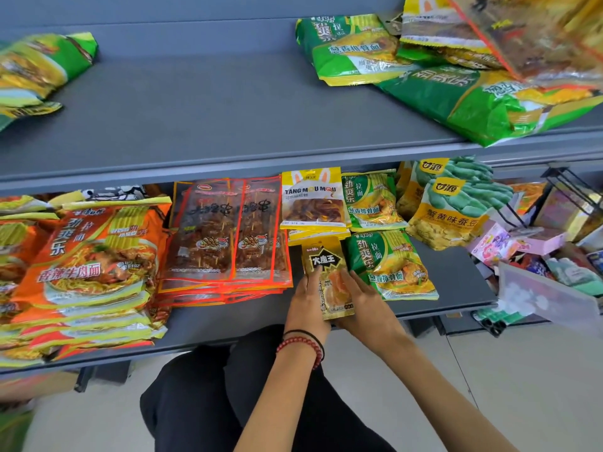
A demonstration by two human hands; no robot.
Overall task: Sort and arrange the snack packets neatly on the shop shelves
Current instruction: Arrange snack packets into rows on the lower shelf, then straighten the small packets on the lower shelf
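The left hand and right hand hold a small gold foil packet with a black label between them, each pinching one long edge with its fingers on top. The packet lies at the front edge of the lower grey metal shelf. At its 3 o'clock, just beside it, sits a green noodle packet. At 12 o'clock stands a yellow packet with rabbit ears, and at 9 o'clock a stack of red-edged clear skewer packets. Farther toward 9 o'clock are stacked orange noodle packets. On the upper grey shelf, more large green packets lie heaped toward 1 o'clock.
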